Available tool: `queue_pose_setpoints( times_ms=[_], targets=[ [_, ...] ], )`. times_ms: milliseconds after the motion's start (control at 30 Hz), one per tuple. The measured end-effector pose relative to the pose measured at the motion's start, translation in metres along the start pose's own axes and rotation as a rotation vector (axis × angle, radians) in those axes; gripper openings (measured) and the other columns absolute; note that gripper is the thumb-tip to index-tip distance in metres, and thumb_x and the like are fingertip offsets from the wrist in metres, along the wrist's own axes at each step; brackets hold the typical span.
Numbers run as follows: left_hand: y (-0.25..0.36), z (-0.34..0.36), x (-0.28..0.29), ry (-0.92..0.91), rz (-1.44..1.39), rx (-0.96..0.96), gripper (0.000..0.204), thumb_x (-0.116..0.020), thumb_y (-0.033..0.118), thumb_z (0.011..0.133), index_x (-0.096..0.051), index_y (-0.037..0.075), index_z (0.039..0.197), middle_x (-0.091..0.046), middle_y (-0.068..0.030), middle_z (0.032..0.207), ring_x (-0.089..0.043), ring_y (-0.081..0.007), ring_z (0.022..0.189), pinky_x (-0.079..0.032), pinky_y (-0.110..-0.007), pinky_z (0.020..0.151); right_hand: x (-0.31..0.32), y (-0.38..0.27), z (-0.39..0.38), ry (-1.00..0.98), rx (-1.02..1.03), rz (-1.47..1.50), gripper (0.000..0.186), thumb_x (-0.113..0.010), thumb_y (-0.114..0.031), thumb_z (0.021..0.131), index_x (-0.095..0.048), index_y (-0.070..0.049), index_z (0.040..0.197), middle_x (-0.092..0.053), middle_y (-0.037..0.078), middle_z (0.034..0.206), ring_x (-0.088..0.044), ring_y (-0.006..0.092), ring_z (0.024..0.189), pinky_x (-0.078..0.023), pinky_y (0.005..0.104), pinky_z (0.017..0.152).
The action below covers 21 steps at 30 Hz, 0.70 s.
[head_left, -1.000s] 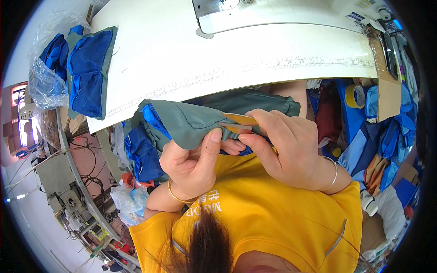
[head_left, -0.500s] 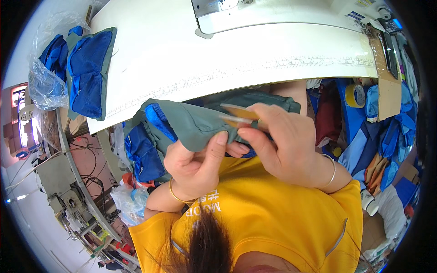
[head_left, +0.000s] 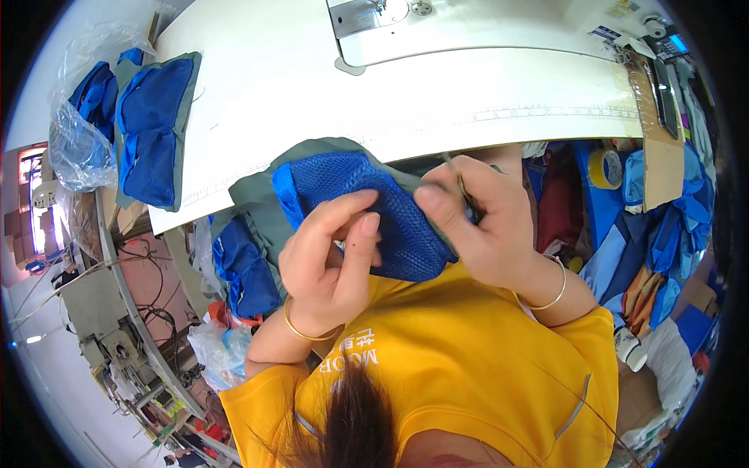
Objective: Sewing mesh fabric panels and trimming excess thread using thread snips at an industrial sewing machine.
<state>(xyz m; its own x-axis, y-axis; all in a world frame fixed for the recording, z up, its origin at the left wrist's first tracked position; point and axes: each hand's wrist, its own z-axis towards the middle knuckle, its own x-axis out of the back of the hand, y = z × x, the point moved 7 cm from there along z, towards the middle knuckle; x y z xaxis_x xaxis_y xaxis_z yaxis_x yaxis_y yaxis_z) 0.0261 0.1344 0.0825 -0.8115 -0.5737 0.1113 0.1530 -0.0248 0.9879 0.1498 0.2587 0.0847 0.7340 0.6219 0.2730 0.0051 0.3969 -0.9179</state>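
- We are holding the blue mesh piece (head_left: pixel 406 226) in front of the yellow shirt (head_left: pixel 468 335), between our two hands, mesh side up; the grey-green fabric (head_left: pixel 328 148) is showing along its far edge.
- We are resting the left hand (head_left: pixel 331 253) over the mesh, thumb and forefinger slightly parted; we are not able to tell whether it is pinching any cloth.
- We are curling the right hand (head_left: pixel 488 214) around small metal snips (head_left: pixel 462 186), mostly hidden, its thumb lying at the cloth's edge.
- We are working best, in our judgement, by holding the edge flat without stretching the mesh, which is probably snagging easily.
- We are wisely pointing the blade tips away from the mesh and the left fingertips.
- Beyond, the white table (head_left: pixel 312 101) is bearing similar blue pieces (head_left: pixel 160 125) at its left end.
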Motion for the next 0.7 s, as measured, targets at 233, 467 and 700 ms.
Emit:
queue_pose_setpoints(
  times_ms=[233, 467, 700],
  targets=[
    [0.053, 0.009, -0.011, -0.007, 0.912, -0.783, 0.044, -0.081, 0.0, 0.066, -0.069, 0.002, 0.109, -0.061, -0.013, 0.099, -0.058, -0.0265, 0.079, -0.047, -0.033, 0.068, -0.004, 0.007, 0.001, -0.101, -0.103, 0.148, 0.02, -0.065, -0.016, 0.094, -0.056, 0.0, 0.086, -0.051, 0.013, 0.07, -0.048, 0.0238, 0.06, -0.041, 0.0307, 0.058],
    [0.049, 0.019, -0.011, -0.123, 0.762, -0.757, 0.039, -0.076, -0.009, 0.068, -0.067, -0.004, 0.106, -0.063, -0.016, 0.096, -0.062, -0.0289, 0.078, -0.051, -0.035, 0.065, -0.009, 0.017, -0.003, -0.115, -0.235, 0.258, 0.02, -0.065, -0.016, 0.094, -0.057, 0.0, 0.086, -0.05, 0.014, 0.07, -0.047, 0.0236, 0.06, -0.041, 0.0309, 0.059],
    [0.056, 0.025, -0.008, -0.339, 0.619, -0.675, 0.036, -0.074, -0.013, 0.07, -0.067, -0.004, 0.104, -0.062, -0.0141, 0.085, -0.061, -0.0269, 0.071, -0.05, -0.033, 0.06, -0.007, 0.022, -0.006, -0.057, -0.311, 0.372, 0.025, -0.063, -0.019, 0.096, -0.057, 0.0, 0.081, -0.052, 0.009, 0.067, -0.044, 0.0144, 0.061, -0.04, 0.0296, 0.058]
  ],
)
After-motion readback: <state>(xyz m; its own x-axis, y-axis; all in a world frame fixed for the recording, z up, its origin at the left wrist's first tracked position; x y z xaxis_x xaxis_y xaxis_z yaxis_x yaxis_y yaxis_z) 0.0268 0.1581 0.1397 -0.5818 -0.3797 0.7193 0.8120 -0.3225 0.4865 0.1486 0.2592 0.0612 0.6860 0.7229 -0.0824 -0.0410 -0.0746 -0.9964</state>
